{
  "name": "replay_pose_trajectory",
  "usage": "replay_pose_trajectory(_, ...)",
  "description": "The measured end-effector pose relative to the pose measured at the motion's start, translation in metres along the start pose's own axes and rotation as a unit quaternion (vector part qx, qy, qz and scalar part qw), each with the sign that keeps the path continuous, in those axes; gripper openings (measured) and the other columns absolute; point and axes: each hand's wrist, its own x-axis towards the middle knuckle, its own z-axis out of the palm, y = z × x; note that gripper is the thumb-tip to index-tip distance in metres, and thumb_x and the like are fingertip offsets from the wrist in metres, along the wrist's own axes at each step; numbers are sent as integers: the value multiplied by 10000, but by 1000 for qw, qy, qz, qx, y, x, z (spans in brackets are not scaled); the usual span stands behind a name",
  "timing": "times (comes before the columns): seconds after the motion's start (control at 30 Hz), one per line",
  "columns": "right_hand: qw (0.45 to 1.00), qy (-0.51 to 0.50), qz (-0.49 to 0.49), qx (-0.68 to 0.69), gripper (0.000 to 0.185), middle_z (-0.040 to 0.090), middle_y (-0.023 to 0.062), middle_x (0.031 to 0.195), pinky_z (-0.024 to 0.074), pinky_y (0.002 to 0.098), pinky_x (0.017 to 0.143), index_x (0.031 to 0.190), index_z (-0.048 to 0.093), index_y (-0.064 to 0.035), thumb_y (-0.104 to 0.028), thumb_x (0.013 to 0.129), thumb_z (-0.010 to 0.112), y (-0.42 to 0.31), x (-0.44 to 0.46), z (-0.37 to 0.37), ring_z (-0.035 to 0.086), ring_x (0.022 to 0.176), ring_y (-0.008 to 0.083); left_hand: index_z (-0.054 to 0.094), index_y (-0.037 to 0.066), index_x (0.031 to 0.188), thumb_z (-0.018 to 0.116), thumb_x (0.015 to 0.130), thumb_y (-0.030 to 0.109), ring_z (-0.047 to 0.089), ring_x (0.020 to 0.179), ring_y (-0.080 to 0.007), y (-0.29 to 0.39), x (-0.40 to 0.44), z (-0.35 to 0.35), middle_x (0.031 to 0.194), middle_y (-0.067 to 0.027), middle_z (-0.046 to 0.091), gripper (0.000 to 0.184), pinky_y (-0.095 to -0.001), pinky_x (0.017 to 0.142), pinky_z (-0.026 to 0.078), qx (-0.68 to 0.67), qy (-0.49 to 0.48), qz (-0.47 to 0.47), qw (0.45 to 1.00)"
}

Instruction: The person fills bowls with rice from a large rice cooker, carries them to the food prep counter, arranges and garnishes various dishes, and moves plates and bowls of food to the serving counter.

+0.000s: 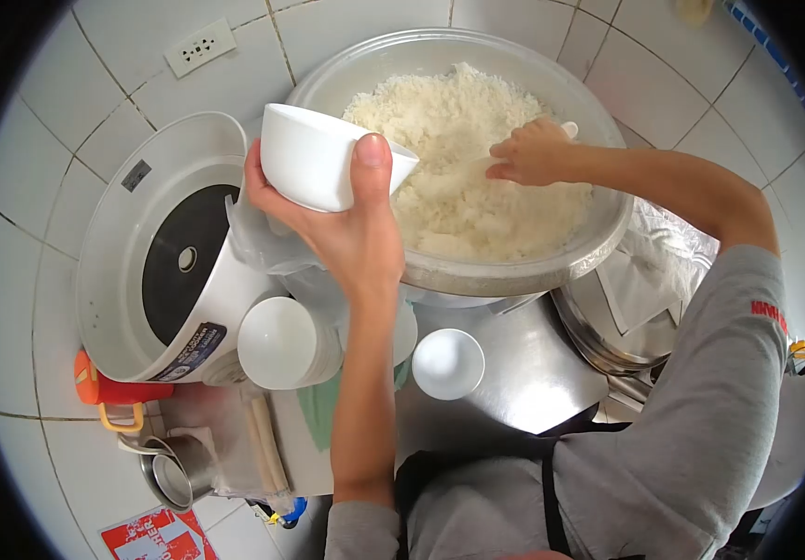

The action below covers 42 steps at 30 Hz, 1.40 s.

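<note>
My left hand [351, 233] is closed around a tilted white bowl [314, 159], held at the left rim of a large round tub [533, 273]. White cooked rice [458, 112] is heaped in the tub. Over the rice, my right hand [535, 154] grips a pale rice paddle [569, 129]; its handle end shows behind the fist, and its blade blends into the rice. What the bowl holds is hidden from this angle. Another white bowl [448, 364] stands upright on the metal counter in front of the tub.
Stacked white bowls [277, 343] stand left of my forearm. Beyond them is a big white container [104, 271] with a dark disc inside. Metal pots [608, 327] sit at the right. At lower left are an orange-handled item [109, 387] and a metal cup [179, 471]. Tiled walls close in behind.
</note>
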Motion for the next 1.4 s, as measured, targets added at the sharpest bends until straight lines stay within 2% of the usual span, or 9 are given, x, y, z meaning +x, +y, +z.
replay_pose_trajectory(0.17, 984, 46, -154, -79, 416, 579, 85, 588, 428, 391, 543, 803, 598, -155, -537, 831, 434, -23, -13, -3, 588, 598, 258, 161, 21, 1292, 666, 727, 364, 409, 1087, -297, -2, 2, -2, 1217, -193, 302, 832, -385, 879, 395, -42, 12, -28, 999)
replay_pose_trajectory(0.23, 975, 200, -75, -56, 410, 589, 73, 602, 429, 385, 551, 876, 597, -164, -528, 847, 411, 1, 45, -11, 590, 595, 243, 173, 19, 1294, 654, 731, 392, 409, 1090, -299, 0, 11, -5, 1215, -197, 312, 828, -380, 886, 388, -62, 1, -43, 997)
replay_pose_trajectory(0.3, 982, 183, 42, -37, 378, 630, 88, 786, 446, 399, 708, 1019, 593, -193, -475, 876, 384, 25, 113, -38, 605, 773, 280, 177, 13, 1296, 644, 732, 416, 409, 1092, -302, -8, 24, -9, 1214, -203, 321, 836, -377, 894, 376, 25, -10, -30, 999)
replay_pose_trajectory(0.4, 963, 259, 9, -72, 381, 632, 86, 810, 452, 402, 696, 1027, 582, -172, -461, 882, 379, 23, 175, -25, 609, 770, 270, 179, -9, 1295, 639, 728, 442, 409, 1093, -308, -15, 36, -5, 1213, -211, 326, 858, -382, 907, 353, 57, -10, -5, 998)
replay_pose_trajectory(0.83, 985, 165, -47, 32, 352, 611, 93, 730, 459, 409, 635, 878, 595, -131, -425, 878, 403, 7, 135, 15, 593, 711, 292, 158, -2, 1293, 664, 702, 452, 397, 1114, -292, -14, 31, -5, 1200, -196, 333, 901, -364, 923, 349, 61, -3, -24, 998)
replay_pose_trajectory(0.93, 983, 130, -131, 17, 326, 595, 96, 662, 454, 415, 585, 828, 588, -124, -408, 869, 432, -10, 120, 6, 590, 663, 291, 167, 11, 1296, 663, 698, 460, 398, 1114, -291, -15, 31, -7, 1204, -198, 334, 898, -370, 926, 340, 88, -4, -18, 996)
replay_pose_trajectory(0.97, 955, 211, -209, 11, 266, 561, 110, 567, 428, 428, 531, 756, 563, -116, -363, 838, 505, -15, 121, 21, 567, 566, 299, 170, 15, 1296, 663, 698, 461, 398, 1113, -291, -13, 30, -7, 1206, -199, 334, 895, -372, 926, 338, 105, -5, -24, 994)
replay_pose_trajectory(1.2, 922, 231, -306, -61, 284, 495, 63, 452, 394, 392, 443, 711, 521, -116, -362, 849, 492, -19, 63, 7, 525, 448, 270, 175, 23, 1297, 664, 701, 463, 406, 1109, -299, -11, 28, -6, 1216, -202, 332, 887, -379, 927, 340, 143, -14, -10, 990)
replay_pose_trajectory(1.4, 954, 61, -267, -124, 241, 571, 63, 598, 425, 380, 524, 853, 553, -117, -315, 894, 421, -27, 28, -27, 571, 578, 244, 169, 25, 1295, 668, 721, 430, 425, 1095, -298, -9, 27, -6, 1210, -208, 334, 861, -379, 918, 350, 138, -22, -7, 990)
